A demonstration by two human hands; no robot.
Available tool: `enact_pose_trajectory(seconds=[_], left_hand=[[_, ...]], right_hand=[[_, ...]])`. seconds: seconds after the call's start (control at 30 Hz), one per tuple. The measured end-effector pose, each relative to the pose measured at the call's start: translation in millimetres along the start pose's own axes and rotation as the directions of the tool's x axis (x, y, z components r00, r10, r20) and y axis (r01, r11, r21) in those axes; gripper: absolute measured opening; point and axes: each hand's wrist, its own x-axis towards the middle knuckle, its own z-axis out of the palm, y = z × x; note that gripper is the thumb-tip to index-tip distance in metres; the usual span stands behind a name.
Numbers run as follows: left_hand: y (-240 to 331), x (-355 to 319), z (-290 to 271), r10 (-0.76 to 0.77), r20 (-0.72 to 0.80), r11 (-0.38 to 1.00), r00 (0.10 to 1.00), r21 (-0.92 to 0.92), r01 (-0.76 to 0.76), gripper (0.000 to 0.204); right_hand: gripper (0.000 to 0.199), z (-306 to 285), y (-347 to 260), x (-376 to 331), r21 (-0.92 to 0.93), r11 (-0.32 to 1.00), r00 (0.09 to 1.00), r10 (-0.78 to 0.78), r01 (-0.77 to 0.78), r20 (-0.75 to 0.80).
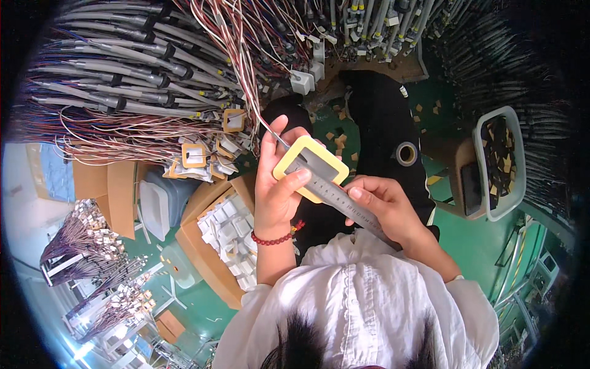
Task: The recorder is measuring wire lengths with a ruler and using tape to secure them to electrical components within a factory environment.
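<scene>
At frame centre our left hand [276,187] grips a yellow-rimmed square grey pad [310,167]. Our right hand [384,206] grips a steel ruler [335,195] laid across it. We judge prying underway; next needs steady edge pressure.

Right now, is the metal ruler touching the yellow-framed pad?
Touching. In the head view the metal ruler, held by the right hand, lies flat across the yellow-framed pad in the left hand, with no gap where they overlap.

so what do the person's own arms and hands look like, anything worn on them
Both hands are bare, no gloves. The left hand has a red beaded bracelet round its wrist. The right hand shows no jewellery. The forearms are bare, coming out of loose white fabric sleeves of a light top.
</scene>
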Motion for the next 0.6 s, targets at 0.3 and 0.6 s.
enact_pose_trajectory(seconds=[0.3,0.6], left_hand=[[-0.4,-0.2,1.7,0.001,0.006,1.0,1.0,-0.028,-0.001,0.078],[0.3,-2.1,2.1,-0.007,-0.015,0.999,1.0,-0.033,0.006,0.078]], right_hand=[[0.028,-1.1,-3.1,-3.3,0.105,0.994,0.999,0.038,-0.036,-0.009],[0.025,-0.5,-3.4,-3.7,0.166,0.984,0.998,0.068,-0.064,-0.019]])
